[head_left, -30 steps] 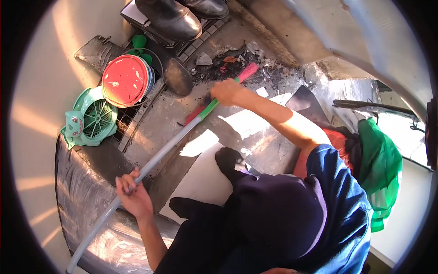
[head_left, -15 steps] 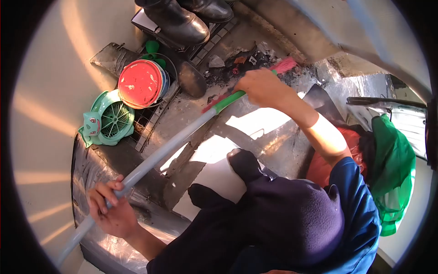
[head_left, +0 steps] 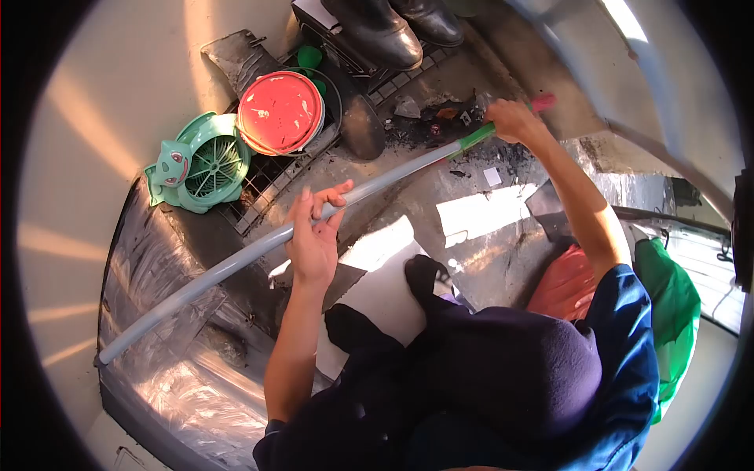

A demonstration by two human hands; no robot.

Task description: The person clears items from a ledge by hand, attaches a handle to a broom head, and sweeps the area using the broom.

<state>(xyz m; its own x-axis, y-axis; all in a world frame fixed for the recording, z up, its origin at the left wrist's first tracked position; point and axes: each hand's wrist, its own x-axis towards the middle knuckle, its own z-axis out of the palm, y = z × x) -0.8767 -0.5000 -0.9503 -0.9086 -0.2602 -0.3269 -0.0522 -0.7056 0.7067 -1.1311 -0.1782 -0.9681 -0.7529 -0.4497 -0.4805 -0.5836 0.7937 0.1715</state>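
Observation:
A broom with a long grey handle [head_left: 228, 271], a green neck [head_left: 476, 136] and pink bristles [head_left: 543, 102] slants across the view from lower left to upper right. My right hand [head_left: 514, 122] is wrapped round the green part close to the bristles, which it partly hides. Midway along the handle, my left hand [head_left: 316, 235] holds it loosely between thumb and fingers, some of them stretched out. Beyond the broom, dark dirt and scraps [head_left: 444, 118] lie on the floor. A small white scrap [head_left: 492, 176] rests just below the green neck.
At upper left are a red-lidded bucket [head_left: 281, 114], a green fan-like object with a cartoon figure [head_left: 214, 166], and black boots [head_left: 377, 35]. My feet stand on a white sheet [head_left: 377, 294]. A red bag [head_left: 565, 284] and green cloth [head_left: 667, 306] lie to the right.
My right hand and the broom head have moved right. My left hand has moved up and right, its grip now nearer the middle of the handle. The white scrap is now uncovered.

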